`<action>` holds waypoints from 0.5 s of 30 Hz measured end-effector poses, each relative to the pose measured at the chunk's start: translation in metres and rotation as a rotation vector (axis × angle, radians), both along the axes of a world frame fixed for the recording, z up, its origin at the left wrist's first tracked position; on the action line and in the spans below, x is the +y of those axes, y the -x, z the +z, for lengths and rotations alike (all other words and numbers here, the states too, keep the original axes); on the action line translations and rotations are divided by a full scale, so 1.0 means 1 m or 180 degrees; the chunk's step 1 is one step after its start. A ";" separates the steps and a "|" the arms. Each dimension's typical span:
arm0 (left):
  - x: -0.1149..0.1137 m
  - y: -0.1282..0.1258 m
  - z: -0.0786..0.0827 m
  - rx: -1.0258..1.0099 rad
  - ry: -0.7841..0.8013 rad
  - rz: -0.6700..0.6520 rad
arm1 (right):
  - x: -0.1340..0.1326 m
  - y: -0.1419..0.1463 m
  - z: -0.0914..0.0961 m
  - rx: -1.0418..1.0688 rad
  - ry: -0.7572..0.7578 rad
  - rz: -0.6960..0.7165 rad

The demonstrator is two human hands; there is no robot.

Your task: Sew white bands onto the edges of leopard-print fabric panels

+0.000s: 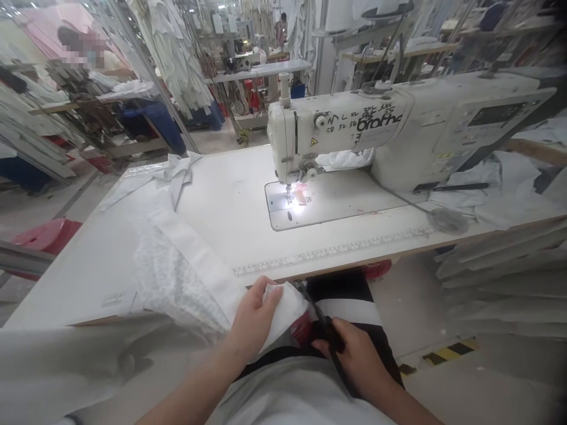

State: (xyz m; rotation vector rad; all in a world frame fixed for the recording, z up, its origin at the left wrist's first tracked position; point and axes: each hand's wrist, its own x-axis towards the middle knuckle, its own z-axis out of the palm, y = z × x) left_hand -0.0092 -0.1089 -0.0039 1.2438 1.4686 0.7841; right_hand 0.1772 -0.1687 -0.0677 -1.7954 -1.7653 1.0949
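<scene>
My left hand (pixel 254 316) pinches the end of a white fabric piece (pixel 286 307) just off the front edge of the table. From there a white strip (pixel 190 242) and patterned lacy cloth (pixel 166 283) run back over the left of the tabletop. Closed around the handles of dark scissors (pixel 325 321) is my right hand (pixel 354 351), above my lap. The scissor blades point up and away, beside the fabric end; whether they touch it I cannot tell.
A white sewing machine (pixel 336 130) stands on the white table (pixel 221 183), its lamp lit over the needle plate (pixel 279 221). White cloth (pixel 481 183) lies at its right. A printed ruler (pixel 332 252) follows the front edge. A red stool (pixel 46 242) is on the left.
</scene>
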 end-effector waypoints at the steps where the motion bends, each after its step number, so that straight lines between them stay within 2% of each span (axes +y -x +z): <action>1: 0.003 0.004 0.002 0.0096 -0.0054 -0.0060 | -0.002 -0.002 -0.003 0.0105 0.0031 -0.0062; 3: 0.018 0.013 0.008 0.0463 -0.0234 -0.0191 | -0.004 -0.007 -0.008 0.0157 0.0012 -0.0167; 5: 0.043 0.020 0.015 0.1040 -0.0596 -0.0271 | -0.006 -0.011 -0.012 0.0051 -0.0068 -0.0199; 8: 0.077 0.016 0.018 0.1537 -0.1156 -0.0465 | -0.005 -0.019 -0.014 -0.0133 -0.0242 -0.0214; 11: 0.086 -0.008 0.009 0.1255 -0.1221 -0.1098 | 0.002 -0.031 -0.007 -0.0249 -0.0411 -0.0278; 13: 0.081 -0.024 0.001 0.0884 -0.1228 -0.1691 | 0.013 -0.042 0.004 -0.0344 -0.0553 -0.0334; 15: 0.080 -0.030 -0.003 0.0757 -0.1350 -0.2042 | 0.031 -0.056 0.018 -0.0513 -0.0729 -0.0426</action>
